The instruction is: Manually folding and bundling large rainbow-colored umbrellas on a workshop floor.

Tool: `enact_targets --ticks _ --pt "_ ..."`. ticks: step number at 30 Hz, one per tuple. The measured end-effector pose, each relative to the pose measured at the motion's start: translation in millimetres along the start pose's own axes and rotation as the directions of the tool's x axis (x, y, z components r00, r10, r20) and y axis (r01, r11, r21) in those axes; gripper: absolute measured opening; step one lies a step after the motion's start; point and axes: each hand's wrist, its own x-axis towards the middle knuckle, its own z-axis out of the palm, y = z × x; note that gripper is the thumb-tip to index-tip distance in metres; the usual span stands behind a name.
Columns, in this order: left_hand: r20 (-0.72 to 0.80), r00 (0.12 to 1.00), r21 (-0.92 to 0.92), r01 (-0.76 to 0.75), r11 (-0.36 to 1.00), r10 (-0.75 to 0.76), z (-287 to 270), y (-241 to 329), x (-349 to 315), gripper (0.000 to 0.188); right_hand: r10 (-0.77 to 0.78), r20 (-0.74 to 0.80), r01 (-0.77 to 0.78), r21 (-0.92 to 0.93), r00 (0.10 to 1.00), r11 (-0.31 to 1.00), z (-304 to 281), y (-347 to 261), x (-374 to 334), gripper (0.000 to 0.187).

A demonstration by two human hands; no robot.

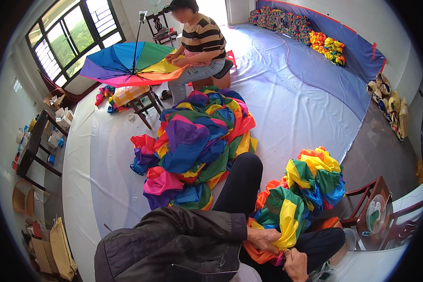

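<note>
A rainbow-striped cloth (289,221), with green, yellow and orange panels, lies bunched across my lap. My left hand (264,238) is closed on its gathered yellow and orange folds. Just right of and below it, my right hand (296,264) pinches the cloth's edge, where a bit of magenta shows between the hands. The tips of the right fingers are partly hidden. More of the same cloth (317,174) is heaped beyond my right knee. In front of my left knee lies a large pile of rainbow cloth (197,136).
Across from me a seated person (203,40) handles the edge of an open rainbow umbrella (122,61). Pale sheeting (286,103) covers the floor. Bundled cloths (286,28) line the far wall. Wooden chairs (376,211) stand at my right, a dark table (33,145) at far left.
</note>
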Motion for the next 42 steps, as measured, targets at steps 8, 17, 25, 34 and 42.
enact_targets --ticks 8,17,25,34,42 --pt "-0.008 0.999 -0.04 0.036 0.999 -0.037 6 -16 9 0.046 -0.207 -0.181 0.155 -0.266 0.961 0.951 -4 -11 2 0.018" --pt "0.008 0.999 -0.068 0.034 0.997 -0.033 5 -3 4 0.045 -0.38 0.087 0.384 -0.37 0.921 0.846 -26 -5 7 0.018" --pt "-0.013 1.0 -0.021 -0.011 1.0 0.011 23 -22 6 0.042 0.24 0.324 -0.313 0.198 0.915 0.929 -23 -17 5 0.02" --pt "0.076 0.992 -0.007 0.097 0.995 -0.097 0 0 9 0.049 -0.313 -0.002 0.289 -0.382 0.95 0.878 -15 -2 1 0.019" --pt "0.005 0.997 0.049 0.073 0.996 -0.073 7 -13 11 0.046 -0.309 0.089 0.316 -0.427 0.947 0.847 -18 1 10 0.02"
